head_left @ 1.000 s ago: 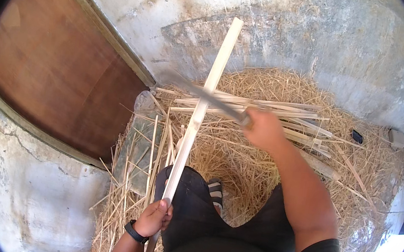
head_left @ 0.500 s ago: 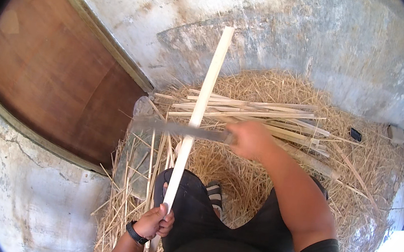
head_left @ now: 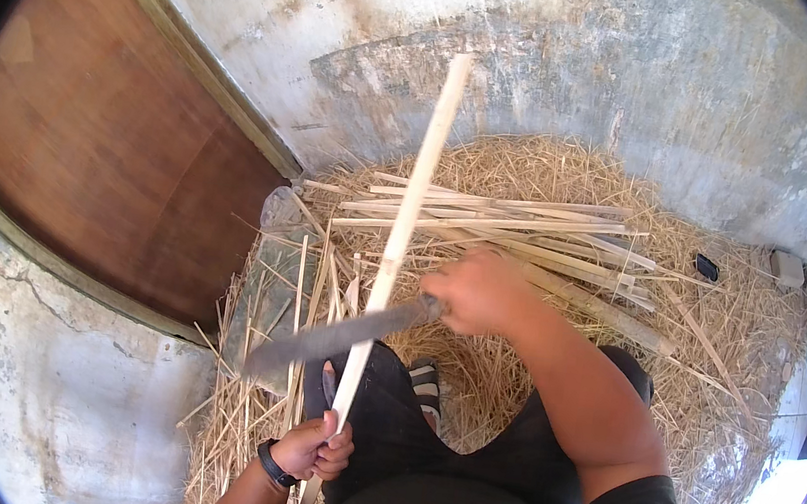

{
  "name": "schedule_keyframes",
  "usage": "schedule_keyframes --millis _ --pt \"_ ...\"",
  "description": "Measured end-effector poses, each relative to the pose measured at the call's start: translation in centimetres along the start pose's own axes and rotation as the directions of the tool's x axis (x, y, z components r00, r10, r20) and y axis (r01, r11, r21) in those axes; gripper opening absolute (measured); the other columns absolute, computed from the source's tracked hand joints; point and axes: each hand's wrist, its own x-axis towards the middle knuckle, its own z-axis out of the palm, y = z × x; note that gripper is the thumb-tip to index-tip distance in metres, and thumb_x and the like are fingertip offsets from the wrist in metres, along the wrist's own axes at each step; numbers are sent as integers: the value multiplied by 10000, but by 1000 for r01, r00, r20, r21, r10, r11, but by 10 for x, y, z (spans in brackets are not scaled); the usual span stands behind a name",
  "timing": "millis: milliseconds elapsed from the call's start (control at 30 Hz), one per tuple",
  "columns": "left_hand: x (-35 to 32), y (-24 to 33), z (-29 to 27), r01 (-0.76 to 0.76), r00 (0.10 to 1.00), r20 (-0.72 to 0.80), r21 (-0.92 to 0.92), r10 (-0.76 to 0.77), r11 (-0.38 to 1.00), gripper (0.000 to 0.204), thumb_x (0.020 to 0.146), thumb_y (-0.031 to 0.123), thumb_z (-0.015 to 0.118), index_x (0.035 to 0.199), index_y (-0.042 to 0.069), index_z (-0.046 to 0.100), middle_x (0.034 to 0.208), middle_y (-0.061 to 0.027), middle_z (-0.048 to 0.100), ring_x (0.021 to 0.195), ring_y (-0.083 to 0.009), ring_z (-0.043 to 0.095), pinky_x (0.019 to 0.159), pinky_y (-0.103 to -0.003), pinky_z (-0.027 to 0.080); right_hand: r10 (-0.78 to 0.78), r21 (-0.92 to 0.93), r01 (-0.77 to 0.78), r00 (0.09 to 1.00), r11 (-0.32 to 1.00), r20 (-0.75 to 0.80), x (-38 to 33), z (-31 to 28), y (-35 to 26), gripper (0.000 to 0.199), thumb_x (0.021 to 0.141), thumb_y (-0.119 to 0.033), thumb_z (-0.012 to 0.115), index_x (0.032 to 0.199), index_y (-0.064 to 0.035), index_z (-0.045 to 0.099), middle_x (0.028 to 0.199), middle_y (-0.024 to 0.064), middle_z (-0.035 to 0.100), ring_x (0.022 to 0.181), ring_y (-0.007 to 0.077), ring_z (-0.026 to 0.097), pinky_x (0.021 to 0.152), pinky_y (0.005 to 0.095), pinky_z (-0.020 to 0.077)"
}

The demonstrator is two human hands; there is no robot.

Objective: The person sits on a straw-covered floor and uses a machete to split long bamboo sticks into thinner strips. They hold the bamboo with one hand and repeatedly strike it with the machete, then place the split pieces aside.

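My left hand (head_left: 317,448), with a dark watch on its wrist, is closed around the lower part of a long pale bamboo strip (head_left: 406,217). The strip stands tilted away from me, its far end raised in front of the wall. Across it lies the dark blade of a machete (head_left: 328,336), pointing left and slightly toward me. My right hand (head_left: 481,292) grips the machete's handle to the right of the strip. The blade crosses the strip a little above my left knee; whether its edge bites into the wood I cannot tell.
Several split bamboo strips (head_left: 527,229) lie piled on straw (head_left: 574,177) by the stained wall (head_left: 548,58). Thin shavings cover a grey slab (head_left: 272,276) at the left, below a brown wooden door (head_left: 124,147). A small black object (head_left: 708,266) lies at the right.
The machete blade has moved down along the strip toward me, and its tip has swung nearer. My right hand shifted slightly left and nearer; my left hand stays on the strip.
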Motion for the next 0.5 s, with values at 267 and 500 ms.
schedule_keyframes --millis 267,500 --pt "-2 5 17 -56 801 -363 746 476 663 499 1065 504 393 877 65 538 666 -50 474 537 -173 461 521 -318 398 488 155 -466 855 871 -176 -20 -28 50 209 736 -106 723 940 -87 680 761 105 683 705 308 674 644 428 527" --pt "8 17 30 173 261 -118 982 958 74 280 1006 251 549 933 -10 619 690 -162 596 610 -305 600 595 -402 461 183 -199 -206 975 958 -127 -16 -50 -5 206 773 -202 709 935 -88 650 752 127 666 732 362 673 686 489 522"
